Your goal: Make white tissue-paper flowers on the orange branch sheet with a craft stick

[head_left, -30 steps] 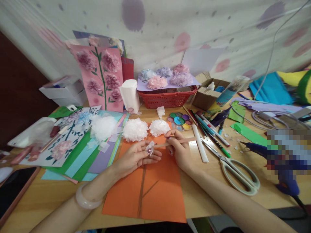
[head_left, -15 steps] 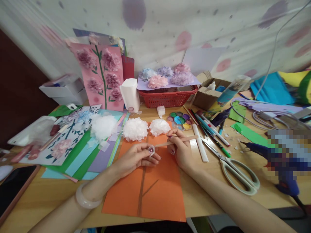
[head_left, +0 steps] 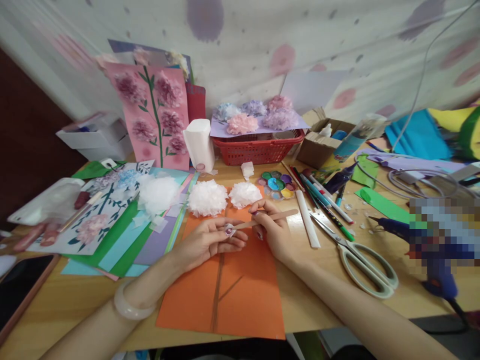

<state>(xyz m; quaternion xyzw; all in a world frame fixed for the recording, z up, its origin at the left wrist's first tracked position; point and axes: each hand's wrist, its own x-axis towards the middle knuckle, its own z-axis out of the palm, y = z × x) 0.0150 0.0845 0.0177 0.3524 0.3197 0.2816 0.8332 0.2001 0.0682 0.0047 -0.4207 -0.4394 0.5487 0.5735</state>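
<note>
Centrally, a slim, flat wooden stick [head_left: 284,215] hangs partly above an orange paper sheet [head_left: 251,300], pinched in the right hand [head_left: 275,229], its tip at a small white tissue scrap [head_left: 233,232] held by the left hand [head_left: 210,241]. Beyond sit two ruffled white tissue-paper pompoms [head_left: 207,198]; rightward, pale-handled metal scissors [head_left: 340,241] lie on the wooden table [head_left: 78,295].

my wooden table [head_left: 296,314], orange sheet [head_left: 251,305] right in front of me, coloured papers [head_left: 150,251] to my left, phone [head_left: 22,292] far left, red basket [head_left: 258,152] at back, paint pots [head_left: 276,184], pens [head_left: 318,195], white strip [head_left: 308,220], scissors [head_left: 340,241] and blue glue gun [head_left: 397,228] on my right
</note>
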